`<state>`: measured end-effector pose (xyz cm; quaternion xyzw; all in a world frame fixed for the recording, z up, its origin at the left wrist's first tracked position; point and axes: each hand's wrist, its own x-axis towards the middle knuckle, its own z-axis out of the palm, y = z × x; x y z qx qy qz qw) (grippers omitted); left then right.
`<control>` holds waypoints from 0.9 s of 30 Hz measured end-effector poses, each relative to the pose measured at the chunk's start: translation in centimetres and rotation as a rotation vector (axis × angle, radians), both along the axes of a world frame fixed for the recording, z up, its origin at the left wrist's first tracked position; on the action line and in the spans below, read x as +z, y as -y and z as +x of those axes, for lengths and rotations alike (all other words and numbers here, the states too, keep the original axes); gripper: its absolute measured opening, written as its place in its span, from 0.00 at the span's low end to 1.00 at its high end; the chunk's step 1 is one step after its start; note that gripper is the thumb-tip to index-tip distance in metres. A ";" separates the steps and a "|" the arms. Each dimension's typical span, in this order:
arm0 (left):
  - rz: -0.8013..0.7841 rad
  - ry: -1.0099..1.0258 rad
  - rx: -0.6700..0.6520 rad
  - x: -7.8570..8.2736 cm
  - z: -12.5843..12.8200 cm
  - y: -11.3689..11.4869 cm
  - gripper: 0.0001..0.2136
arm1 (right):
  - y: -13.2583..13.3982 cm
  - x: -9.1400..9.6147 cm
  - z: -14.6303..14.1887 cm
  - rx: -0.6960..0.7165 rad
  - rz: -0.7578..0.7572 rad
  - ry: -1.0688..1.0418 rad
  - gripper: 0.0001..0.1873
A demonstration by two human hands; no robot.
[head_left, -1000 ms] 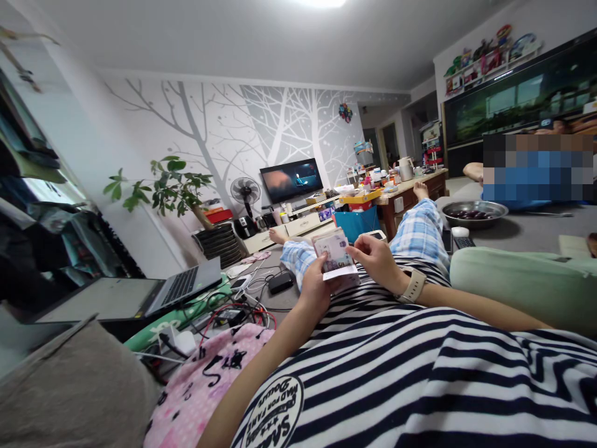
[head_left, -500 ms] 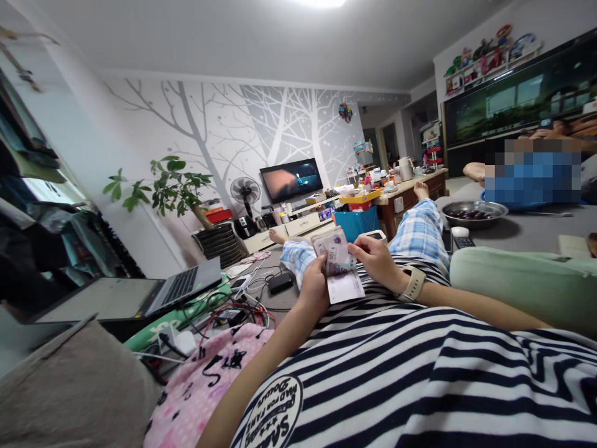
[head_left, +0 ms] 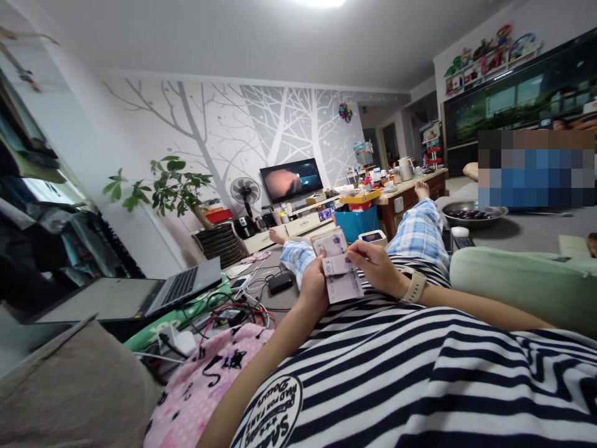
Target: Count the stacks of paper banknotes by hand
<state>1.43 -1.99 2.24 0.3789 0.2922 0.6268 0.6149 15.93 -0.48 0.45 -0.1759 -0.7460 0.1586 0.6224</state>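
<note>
I lie back in a black-and-white striped shirt (head_left: 420,373) and blue plaid trousers (head_left: 420,233). My left hand (head_left: 313,289) grips a wad of purple-pink banknotes (head_left: 336,267) from below, over my belly. My right hand (head_left: 377,264), with a beige watch (head_left: 414,285) on the wrist, pinches the top note at its right edge and folds it down toward me. Several notes hang bent over the front of the wad.
An open laptop (head_left: 140,295) lies at my left among tangled cables (head_left: 233,311) and a pink cloth (head_left: 205,379). A green cushion (head_left: 517,286) lies at my right. Beyond are a metal bowl (head_left: 473,213), a television (head_left: 291,179), a fan (head_left: 245,191), a plant (head_left: 163,186) and another person at the far right.
My right hand has peeled notes off the wad's top and folded them down toward me; more notes now hang over the front. My left hand has stayed put.
</note>
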 end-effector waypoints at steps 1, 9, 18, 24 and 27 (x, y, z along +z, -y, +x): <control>0.005 -0.001 -0.011 0.0 -0.1 -0.1 0.13 | 0.1 0.0 0.0 0.004 0.004 0.009 0.14; 0.005 -0.022 -0.007 -0.3 -0.3 -0.5 0.13 | 0.2 -0.1 0.0 -0.012 0.022 0.030 0.14; 0.023 -0.033 0.012 -0.4 -0.3 -0.4 0.13 | 0.3 -0.2 0.0 0.005 0.003 0.020 0.15; 0.017 -0.015 0.047 0.1 0.0 0.1 0.13 | 0.3 -0.3 0.0 0.046 -0.033 0.011 0.17; -0.023 0.006 0.086 0.4 0.4 0.3 0.12 | 0.3 -0.4 0.0 0.158 -0.065 0.029 0.20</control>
